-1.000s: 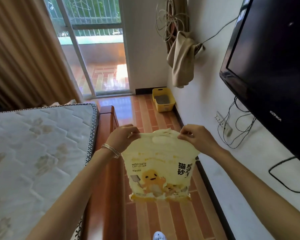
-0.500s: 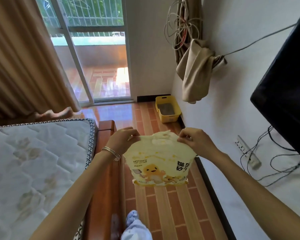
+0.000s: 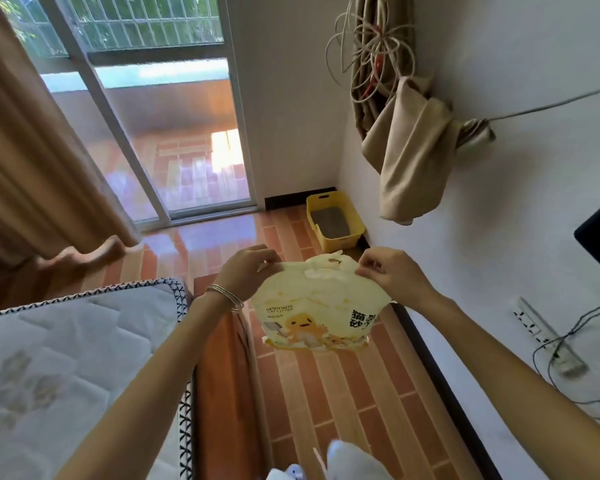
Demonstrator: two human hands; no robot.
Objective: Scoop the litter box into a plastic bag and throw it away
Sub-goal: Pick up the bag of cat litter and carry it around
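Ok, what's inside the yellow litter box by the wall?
Flat grey litter covers the floor of the litter box. Its near wall hides the closest strip, and from here clumps or a scoop can't be made out.

**Single view: head-worn wide-angle camera.** The lens looks forward and steeply down over the person's own arms, along the tiled floor toward the far corner of the room. The litter box sits there, just above mid-frame. Both forearms enter from the lower edge. The left hand and right hand, each with a pinching grip on the bag, lie close at centre. The bed is at lower left, the glass door at upper left and the wall at right.
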